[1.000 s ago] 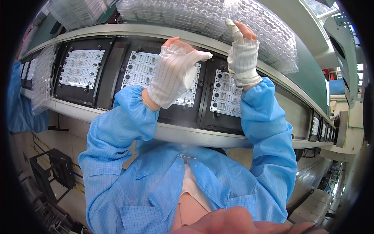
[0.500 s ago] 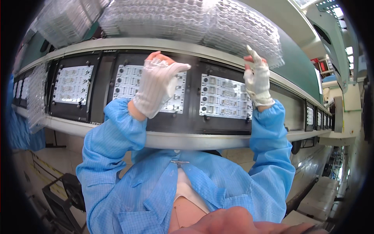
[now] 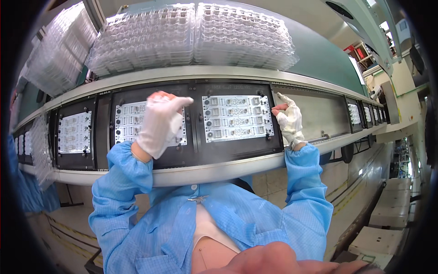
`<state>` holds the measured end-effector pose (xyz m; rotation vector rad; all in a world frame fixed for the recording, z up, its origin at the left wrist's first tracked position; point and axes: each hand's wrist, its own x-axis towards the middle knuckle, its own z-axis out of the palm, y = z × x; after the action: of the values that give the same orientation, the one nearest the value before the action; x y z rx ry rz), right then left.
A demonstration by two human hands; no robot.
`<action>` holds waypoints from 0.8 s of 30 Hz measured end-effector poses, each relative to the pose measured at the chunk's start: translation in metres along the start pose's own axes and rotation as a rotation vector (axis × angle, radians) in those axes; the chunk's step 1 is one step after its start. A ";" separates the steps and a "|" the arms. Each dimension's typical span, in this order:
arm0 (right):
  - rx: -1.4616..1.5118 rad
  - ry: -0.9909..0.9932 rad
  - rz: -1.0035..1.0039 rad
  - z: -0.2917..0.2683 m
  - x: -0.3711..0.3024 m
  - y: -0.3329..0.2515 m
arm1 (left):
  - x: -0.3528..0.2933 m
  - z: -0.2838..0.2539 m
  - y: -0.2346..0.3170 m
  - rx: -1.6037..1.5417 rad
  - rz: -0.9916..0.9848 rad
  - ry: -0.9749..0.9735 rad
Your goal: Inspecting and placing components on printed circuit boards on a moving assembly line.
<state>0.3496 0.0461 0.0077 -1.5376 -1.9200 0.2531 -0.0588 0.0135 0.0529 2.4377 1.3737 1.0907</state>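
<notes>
My left hand [image 3: 160, 125], in a white glove with bare fingertips, hovers over a white circuit board panel [image 3: 129, 124] set in a black fixture and hides part of it. Its thumb side stretches to the right while the other fingers curl; nothing shows in it. My right hand [image 3: 290, 121], gloved the same way, hangs at the right edge of a second black fixture [image 3: 196, 109]. One finger points up and left, apart from the bent ones, and I see nothing held. That fixture carries another white panel [image 3: 237, 118] with rows of small parts.
Stacks of clear plastic trays [image 3: 244, 39] stand on the green surface [image 3: 319, 55] behind the rail. Further fixtures with panels [image 3: 74, 132] line the conveyor [image 3: 219, 171] on both sides. A clear tray [image 3: 41, 150] stands at the left, near another person's blue sleeve [image 3: 23, 178].
The view has shifted, so the fixtures and tray stacks appear farther left and lower. My right hand has gone from over the panel's right edge to beside the fixture. My left hand stays over its panel.
</notes>
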 end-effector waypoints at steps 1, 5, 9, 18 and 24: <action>0.113 -0.064 0.120 0.000 0.002 -0.006 | -0.002 0.006 0.002 0.047 0.010 -0.079; 0.308 -0.186 0.213 -0.019 0.003 0.004 | 0.010 0.040 0.017 0.079 0.020 -0.133; 0.458 -0.142 0.284 -0.028 -0.010 0.010 | 0.025 0.053 0.023 0.089 0.077 -0.158; 0.533 -0.138 0.299 -0.020 0.017 0.005 | 0.040 0.062 0.021 0.001 -0.072 -0.134; 0.534 -0.415 0.021 0.049 0.040 -0.037 | -0.039 0.000 0.025 0.120 -0.198 -0.107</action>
<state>0.2871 0.0842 0.0038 -1.2027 -1.9180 1.0708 -0.0545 -0.0321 0.0437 2.3372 1.6465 0.8439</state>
